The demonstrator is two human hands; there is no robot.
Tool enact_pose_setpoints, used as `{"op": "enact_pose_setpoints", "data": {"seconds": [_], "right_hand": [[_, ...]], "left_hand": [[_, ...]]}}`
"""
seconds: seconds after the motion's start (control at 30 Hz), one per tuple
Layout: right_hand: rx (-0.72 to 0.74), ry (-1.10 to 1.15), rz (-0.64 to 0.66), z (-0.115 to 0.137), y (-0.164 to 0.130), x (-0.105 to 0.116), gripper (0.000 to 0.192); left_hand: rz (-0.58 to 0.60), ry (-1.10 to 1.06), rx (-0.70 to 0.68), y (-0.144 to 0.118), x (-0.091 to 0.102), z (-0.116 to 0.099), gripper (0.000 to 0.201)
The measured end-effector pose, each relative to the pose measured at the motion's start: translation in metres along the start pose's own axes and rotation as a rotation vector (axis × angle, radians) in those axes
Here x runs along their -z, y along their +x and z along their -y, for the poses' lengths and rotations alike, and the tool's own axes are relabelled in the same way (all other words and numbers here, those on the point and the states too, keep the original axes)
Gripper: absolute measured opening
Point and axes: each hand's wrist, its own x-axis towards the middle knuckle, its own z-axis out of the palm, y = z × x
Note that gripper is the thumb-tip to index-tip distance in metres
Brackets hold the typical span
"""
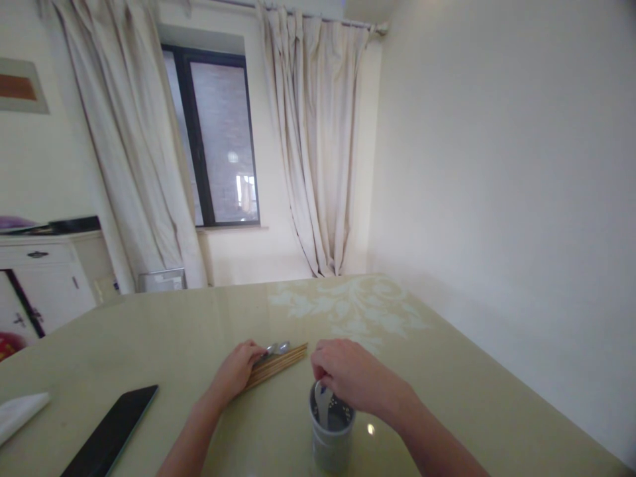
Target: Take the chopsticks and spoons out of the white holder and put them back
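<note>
The right hand (350, 372) pinches the upper end of a white spoon (322, 407) standing in the cup (332, 454) just below; the spoon looks light, stiff, perhaps brittle, best gripped there. The left hand (238, 369) curls over metal spoons (283, 347) beside chopsticks (279, 368), its grip unclear.

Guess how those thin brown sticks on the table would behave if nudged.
The sticks would probably stay stiff, since they look straight. Being thin, they're likely light. A nudge might spread them apart, as they lie side by side with no band visible, on a glossy-looking tabletop.
</note>
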Motion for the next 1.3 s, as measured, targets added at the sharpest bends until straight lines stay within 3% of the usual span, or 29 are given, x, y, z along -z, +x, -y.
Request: {"op": "enact_pose_setpoints", "data": {"seconds": [0.1, 0.17, 0.27, 0.33, 0.43, 0.53, 0.63, 0.7, 0.83, 0.9, 1.03, 1.13, 1.3], "right_hand": [[-0.077, 0.009, -0.066, -0.003, -0.006, 0.01, 0.012], [-0.134, 0.022, -0.136, -0.006, -0.013, 0.02, 0.014], [-0.184, 0.044, -0.281, -0.012, -0.025, 0.037, 0.013], [-0.183, 0.08, -0.408, -0.014, -0.029, 0.044, 0.011], [-0.179, 0.2, -0.579, -0.012, -0.03, 0.048, 0.01], [-0.2, 0.291, -0.655, -0.006, -0.023, 0.044, 0.011], [-0.244, 0.3, -0.643, -0.003, -0.014, 0.038, 0.009], [-0.267, 0.275, -0.576, -0.005, -0.01, 0.032, 0.006], [-0.217, 0.173, -0.304, -0.007, -0.012, 0.023, 0.039], [-0.163, 0.151, -0.158, -0.006, -0.016, 0.018, 0.049], [-0.114, 0.064, 0.004, -0.003, -0.017, 0.009, 0.037], [-0.091, 0.024, 0.061, -0.004, -0.013, 0.003, 0.037], [-0.115, -0.014, 0.082, -0.004, -0.006, 0.0, 0.03]], "left_hand": [[-0.123, -0.067, 0.035, 0.002, 0.017, -0.014, 0.036], [-0.245, -0.159, 0.004, 0.001, 0.037, -0.037, 0.036], [-0.336, -0.331, -0.104, -0.01, 0.067, -0.092, 0.039], [-0.295, -0.388, -0.215, -0.022, 0.077, -0.133, 0.041], [-0.274, -0.261, -0.381, -0.038, 0.067, -0.179, 0.048], [-0.324, -0.051, -0.473, -0.042, 0.043, -0.194, 0.062], [-0.295, 0.039, -0.451, -0.031, 0.025, -0.183, 0.057], [-0.257, 0.097, -0.345, -0.02, 0.021, -0.166, 0.054], [-0.16, 0.173, -0.075, -0.003, 0.026, -0.112, 0.046], [-0.182, 0.17, 0.014, 0.0, 0.029, -0.081, 0.044], [-0.267, 0.146, 0.167, -0.001, 0.027, -0.032, 0.039], [-0.254, 0.144, 0.241, -0.002, 0.023, -0.013, 0.04], [-0.174, 0.015, 0.318, -0.001, 0.02, -0.003, 0.037]]}}
